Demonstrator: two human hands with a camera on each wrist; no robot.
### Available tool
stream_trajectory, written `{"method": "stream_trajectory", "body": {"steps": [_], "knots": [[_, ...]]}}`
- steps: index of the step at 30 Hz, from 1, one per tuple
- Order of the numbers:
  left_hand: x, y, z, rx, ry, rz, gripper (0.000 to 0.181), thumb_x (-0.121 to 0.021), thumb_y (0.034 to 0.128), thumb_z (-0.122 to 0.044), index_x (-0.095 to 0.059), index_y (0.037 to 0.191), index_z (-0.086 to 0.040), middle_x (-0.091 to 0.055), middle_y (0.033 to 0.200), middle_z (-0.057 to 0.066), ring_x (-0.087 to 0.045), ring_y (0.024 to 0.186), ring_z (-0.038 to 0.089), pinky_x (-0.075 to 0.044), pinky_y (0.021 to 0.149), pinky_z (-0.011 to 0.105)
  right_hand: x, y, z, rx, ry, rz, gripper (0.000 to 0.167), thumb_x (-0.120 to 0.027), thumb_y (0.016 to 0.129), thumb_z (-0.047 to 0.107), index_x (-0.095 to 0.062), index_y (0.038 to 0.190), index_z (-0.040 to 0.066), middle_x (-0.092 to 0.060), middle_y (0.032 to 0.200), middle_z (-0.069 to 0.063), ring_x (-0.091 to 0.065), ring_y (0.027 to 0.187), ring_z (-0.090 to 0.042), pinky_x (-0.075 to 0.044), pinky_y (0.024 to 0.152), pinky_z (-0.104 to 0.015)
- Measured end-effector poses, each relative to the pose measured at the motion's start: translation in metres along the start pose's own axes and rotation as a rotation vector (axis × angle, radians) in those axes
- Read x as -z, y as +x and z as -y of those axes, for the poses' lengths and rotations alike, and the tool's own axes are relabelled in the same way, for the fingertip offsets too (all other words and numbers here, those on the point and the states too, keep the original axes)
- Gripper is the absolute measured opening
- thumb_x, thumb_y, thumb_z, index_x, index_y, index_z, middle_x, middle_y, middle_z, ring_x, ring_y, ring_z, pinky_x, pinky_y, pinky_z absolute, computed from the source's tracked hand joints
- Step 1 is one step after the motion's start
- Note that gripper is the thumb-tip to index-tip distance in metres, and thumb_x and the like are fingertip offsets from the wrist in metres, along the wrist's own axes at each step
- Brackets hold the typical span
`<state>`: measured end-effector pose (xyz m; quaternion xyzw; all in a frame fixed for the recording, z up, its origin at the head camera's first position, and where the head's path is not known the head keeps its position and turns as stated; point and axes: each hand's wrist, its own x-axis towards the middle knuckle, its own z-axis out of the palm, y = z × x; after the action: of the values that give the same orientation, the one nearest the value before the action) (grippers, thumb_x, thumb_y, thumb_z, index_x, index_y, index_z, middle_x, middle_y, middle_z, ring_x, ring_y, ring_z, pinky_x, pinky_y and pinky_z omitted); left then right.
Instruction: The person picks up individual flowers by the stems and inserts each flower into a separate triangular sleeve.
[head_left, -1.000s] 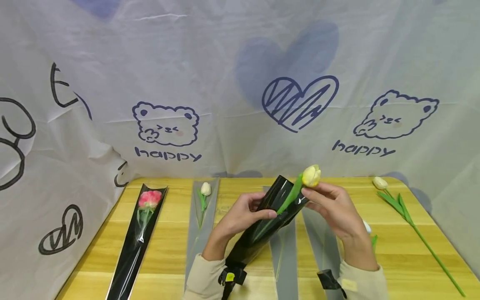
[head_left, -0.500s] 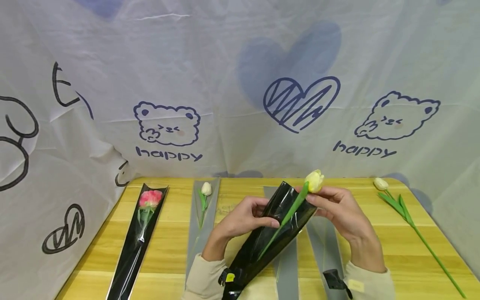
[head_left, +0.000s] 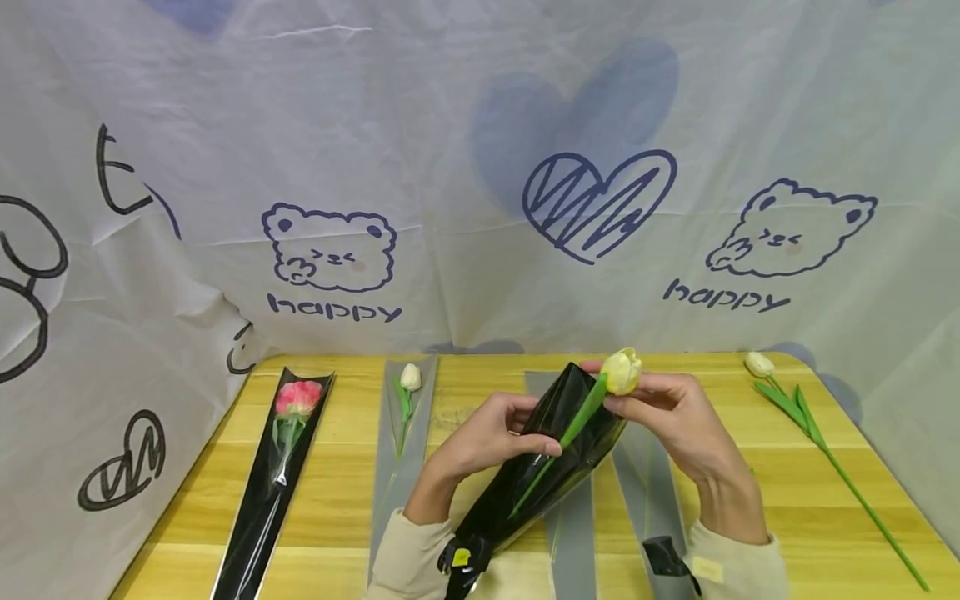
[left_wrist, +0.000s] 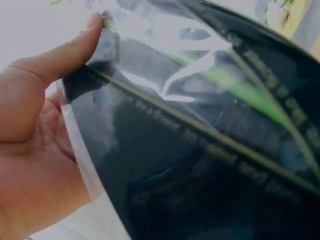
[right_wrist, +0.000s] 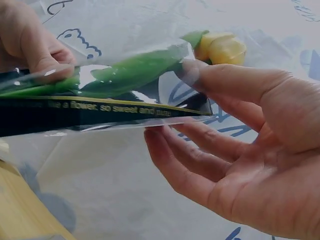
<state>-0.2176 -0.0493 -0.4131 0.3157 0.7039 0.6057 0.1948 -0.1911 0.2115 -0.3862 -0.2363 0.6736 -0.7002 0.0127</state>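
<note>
A yellow tulip (head_left: 622, 372) lies in a black flower sleeve (head_left: 504, 492) with a clear front, its bloom standing out beyond the open end. My left hand (head_left: 491, 433) grips the sleeve's left side, the thumb on the clear film over the stem. In the left wrist view, gold lettering on the sleeve (left_wrist: 165, 190) shows beneath that thumb. My right hand (head_left: 693, 421) pinches the sleeve's mouth just below the bloom. The right wrist view has its thumb on the film beside the green leaf (right_wrist: 140, 67), with other fingers under the sleeve.
On the wooden table (head_left: 337, 517), a pink flower in a black sleeve (head_left: 277, 475) lies at left. Nearby, a white tulip (head_left: 410, 377) lies on a grey sleeve (head_left: 386, 500). Grey sleeves (head_left: 573, 542) lie under my hands. Another white tulip (head_left: 759, 364) rests at right.
The bloom has come slightly down towards the sleeve's mouth. My right hand has shifted a little, its fingers now reaching behind the mouth. My left hand keeps its hold, nearly in place.
</note>
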Motion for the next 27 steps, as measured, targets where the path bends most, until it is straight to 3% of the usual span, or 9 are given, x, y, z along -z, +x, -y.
{"method": "stream_trajectory", "body": {"steps": [4,7,12,15,18,19,22,24,27], "knots": [[-0.001,0.0,-0.001,0.004,0.012,0.002,0.027,-0.076,0.0915,0.0,-0.07,0.117,0.006,-0.074,0.099,0.011,-0.071,0.079,0.012,-0.055,0.069,0.025,0.0,0.0,0.0,-0.041,-0.036,-0.011,0.03,-0.067,0.097,-0.004,-0.067,0.126,-0.01,-0.067,0.135,-0.011,-0.06,0.127,-0.022,-0.054,0.095,-0.034],[-0.003,0.0,-0.003,0.014,0.035,0.001,0.025,-0.077,0.0912,-0.001,-0.07,0.114,0.005,-0.073,0.096,0.008,-0.069,0.076,0.011,-0.053,0.067,0.023,-0.001,-0.001,-0.001,-0.135,-0.091,-0.048,0.026,-0.07,0.097,0.002,-0.073,0.123,-0.002,-0.073,0.121,-0.005,-0.07,0.108,-0.017,-0.058,0.084,-0.034],[-0.004,0.001,-0.002,0.022,0.045,0.019,0.026,-0.076,0.0934,-0.005,-0.069,0.117,0.004,-0.073,0.099,0.007,-0.069,0.079,0.01,-0.055,0.07,0.025,-0.003,0.002,0.0,-0.225,-0.127,-0.104,0.024,-0.073,0.096,0.007,-0.073,0.116,-0.005,-0.075,0.105,-0.001,-0.072,0.091,-0.017,-0.06,0.078,-0.036],[-0.002,0.0,0.001,0.041,0.014,0.06,0.028,-0.071,0.0989,-0.012,-0.066,0.122,0.002,-0.072,0.099,0.006,-0.069,0.08,0.012,-0.057,0.072,0.029,-0.003,0.002,0.002,-0.219,-0.146,-0.185,0.024,-0.074,0.096,0.009,-0.074,0.113,-0.006,-0.076,0.099,0.002,-0.07,0.087,-0.013,-0.059,0.076,-0.032],[0.002,-0.002,0.007,0.072,-0.031,0.14,0.03,-0.062,0.1047,-0.016,-0.061,0.131,-0.001,-0.069,0.098,0.001,-0.065,0.084,0.009,-0.054,0.079,0.029,-0.001,0.001,0.004,-0.188,-0.117,-0.313,0.012,-0.074,0.095,0.007,-0.078,0.104,0.001,-0.075,0.091,0.004,-0.066,0.079,-0.008,-0.057,0.071,-0.025],[0.003,-0.003,0.009,0.081,-0.03,0.166,0.028,-0.06,0.1059,-0.017,-0.061,0.129,0.0,-0.065,0.091,-0.001,-0.06,0.078,0.008,-0.051,0.077,0.027,0.0,0.0,0.004,-0.175,-0.097,-0.355,0.009,-0.074,0.095,0.006,-0.079,0.102,0.005,-0.074,0.09,0.004,-0.065,0.077,-0.006,-0.056,0.069,-0.023],[0.005,-0.006,0.015,0.108,-0.049,0.217,0.025,-0.057,0.1065,-0.011,-0.061,0.127,0.002,-0.06,0.088,-0.003,-0.054,0.077,0.007,-0.045,0.076,0.025,0.004,-0.003,0.005,-0.13,-0.02,-0.455,0.014,-0.074,0.094,0.002,-0.081,0.094,0.014,-0.074,0.087,0.005,-0.062,0.073,-0.004,-0.053,0.065,-0.02],[0.005,-0.006,0.016,0.116,-0.046,0.213,0.021,-0.058,0.1049,-0.007,-0.062,0.121,0.006,-0.059,0.085,-0.002,-0.052,0.073,0.008,-0.045,0.074,0.024,0.007,-0.004,0.005,-0.111,0.008,-0.486,0.018,-0.073,0.094,0.0,-0.081,0.092,0.016,-0.074,0.087,0.005,-0.062,0.072,-0.004,-0.053,0.064,-0.019],[0.003,-0.004,0.015,0.117,0.002,0.156,0.018,-0.065,0.1007,-0.005,-0.065,0.114,0.008,-0.063,0.086,-0.001,-0.057,0.074,0.008,-0.047,0.071,0.023,0.011,-0.005,0.007,-0.1,0.017,-0.5,0.018,-0.073,0.093,-0.001,-0.081,0.091,0.015,-0.074,0.086,0.005,-0.061,0.071,-0.004,-0.053,0.064,-0.019]]}}
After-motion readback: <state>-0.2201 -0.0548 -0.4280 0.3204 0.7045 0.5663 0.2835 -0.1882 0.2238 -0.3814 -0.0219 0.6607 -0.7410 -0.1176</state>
